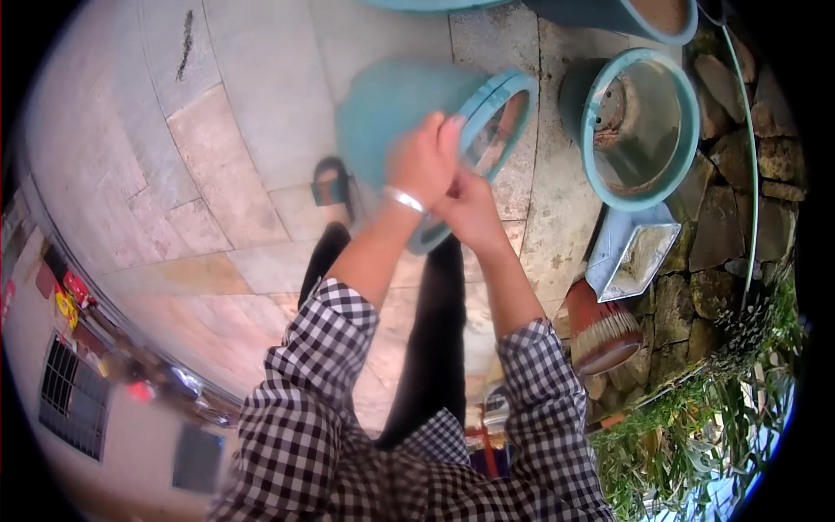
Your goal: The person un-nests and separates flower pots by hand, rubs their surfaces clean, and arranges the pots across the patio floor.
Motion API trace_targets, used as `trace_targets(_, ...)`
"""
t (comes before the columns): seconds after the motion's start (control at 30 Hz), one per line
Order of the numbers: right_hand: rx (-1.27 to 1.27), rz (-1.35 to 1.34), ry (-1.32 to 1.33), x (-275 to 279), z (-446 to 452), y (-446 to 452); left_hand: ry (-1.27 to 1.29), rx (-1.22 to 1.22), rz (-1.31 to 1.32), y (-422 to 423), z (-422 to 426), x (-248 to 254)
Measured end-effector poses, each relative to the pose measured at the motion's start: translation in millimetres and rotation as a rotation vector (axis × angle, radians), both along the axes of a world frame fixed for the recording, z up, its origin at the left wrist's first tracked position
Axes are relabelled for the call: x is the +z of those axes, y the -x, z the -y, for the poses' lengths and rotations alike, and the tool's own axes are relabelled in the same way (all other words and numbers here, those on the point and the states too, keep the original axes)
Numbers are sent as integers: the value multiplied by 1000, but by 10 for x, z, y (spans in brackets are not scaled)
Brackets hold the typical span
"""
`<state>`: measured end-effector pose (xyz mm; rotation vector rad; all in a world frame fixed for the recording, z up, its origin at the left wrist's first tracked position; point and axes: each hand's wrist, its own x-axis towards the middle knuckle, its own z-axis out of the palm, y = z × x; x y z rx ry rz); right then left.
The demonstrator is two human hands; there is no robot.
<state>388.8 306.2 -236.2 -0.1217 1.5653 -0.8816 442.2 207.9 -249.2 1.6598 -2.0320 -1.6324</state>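
Note:
A teal flowerpot point(383, 109) lies tipped over on the paving, with its mouth towards the right. Its rim point(520, 80) looks doubled, as if two pots were nested, and the body is blurred. Both my hands meet in front of the near side of that rim. My left hand point(422, 161), a silver bracelet at its wrist, is closed and smeared by motion. Curled against it is my right hand point(472, 209), also closed. The hands hide what lies between their fingers, so I cannot tell whether they grip the rim.
Another teal pot point(639, 196) stands at the right, beside a pale blue square planter point(600, 278) and a reddish-brown pot point(584, 309). More teal pots are at the top edge. A stone wall point(718, 222) with a thin hose point(753, 174) borders the right. My sandalled foot point(330, 187) is left of my hands.

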Motion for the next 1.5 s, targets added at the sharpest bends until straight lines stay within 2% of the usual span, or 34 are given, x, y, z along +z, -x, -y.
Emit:
trace_targets(0.1,-104,-34,56,53,111,-6,-21,-127,-7,84,172,-38)
trace_targets(0.3,-48,-30,-16,77,46,3,96,-170,-48,50,115,-122)
trace_targets(0.4,-31,-56,1,116,-21,-13,137,-185,35,-9,5,-138)
trace_targets(0.7,193,-135,-32,246,-78,140,205,7,-17,-124,-197,-149)
trace_targets(0.8,230,-194,54,200,-176,137,234,90,19,-146,-278,-120)
trace_targets(0.9,277,-179,31,242,-185,151,241,128,21,-185,-310,-94)
trace_targets(1.0,314,-38,-6,235,-215,181,216,69,35,-234,-331,-45)
trace_targets(1.1,-12,324,24,234,-163,476,144,136,-57,-272,-347,18)
trace_targets(1.2,-201,109,-67,148,110,612,159,62,-47,-386,-308,6)
trace_targets(1.3,-152,74,-154,51,379,482,160,-4,-44,-491,-368,16)
trace_targets(1.4,-213,119,-129,-25,414,354,45,8,-6,-605,-333,79)
trace_targets(1.5,-269,95,-126,56,442,182,104,20,-79,-692,-247,144)
